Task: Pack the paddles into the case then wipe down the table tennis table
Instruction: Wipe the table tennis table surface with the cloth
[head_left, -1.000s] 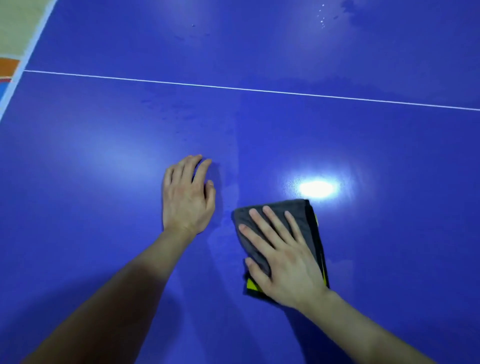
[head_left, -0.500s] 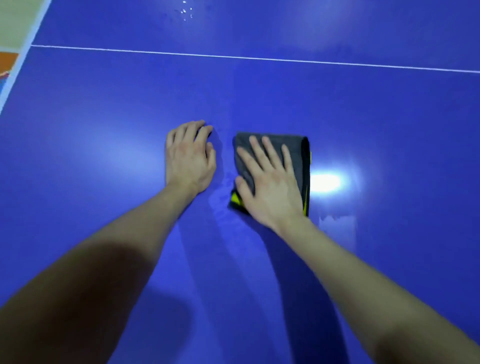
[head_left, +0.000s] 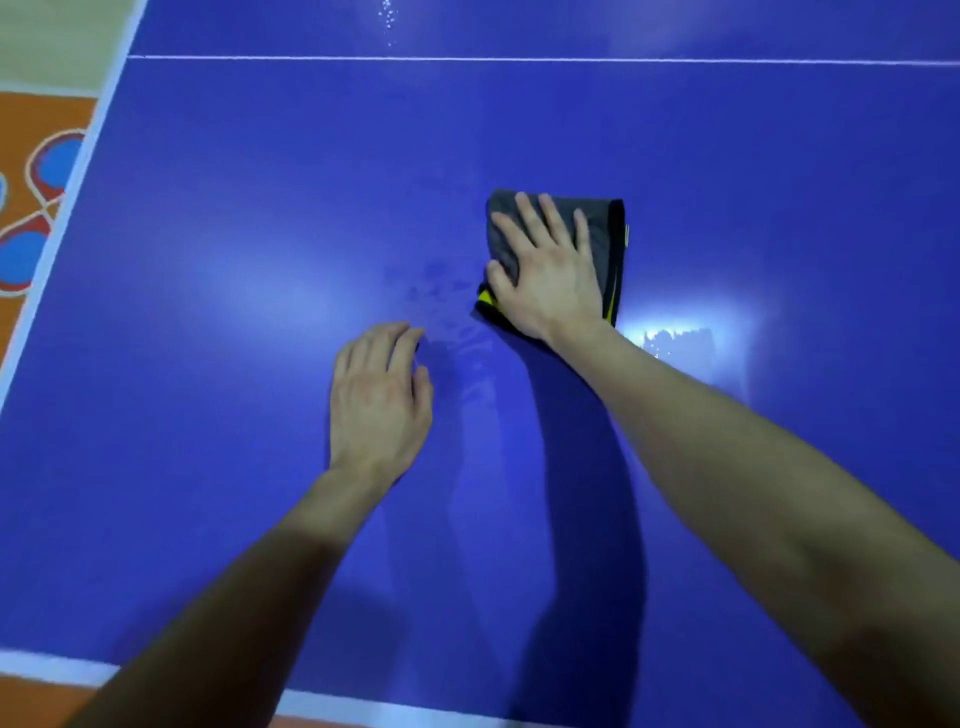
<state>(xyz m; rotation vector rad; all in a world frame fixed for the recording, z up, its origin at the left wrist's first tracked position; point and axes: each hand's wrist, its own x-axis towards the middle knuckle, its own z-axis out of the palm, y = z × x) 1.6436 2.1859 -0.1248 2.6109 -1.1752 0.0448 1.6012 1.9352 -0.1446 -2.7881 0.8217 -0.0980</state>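
My right hand (head_left: 550, 270) lay flat with fingers spread, pressing the folded grey cloth (head_left: 605, 234) onto the blue table (head_left: 234, 208) just right of the frame's centre. My left hand (head_left: 379, 400) rested palm-down on the bare surface, lower and to the left, fingers relaxed, holding nothing. Damp smears (head_left: 431, 291) showed between the two hands.

Orange floor (head_left: 21, 130) at left bears red-edged blue loops (head_left: 56, 162), beige strip (head_left: 52, 36) beyond

A folded grey cloth (head_left: 600, 244) with a yellow-black edge lies flat on the wet-streaked blue table (head_left: 260, 208), right of centre.
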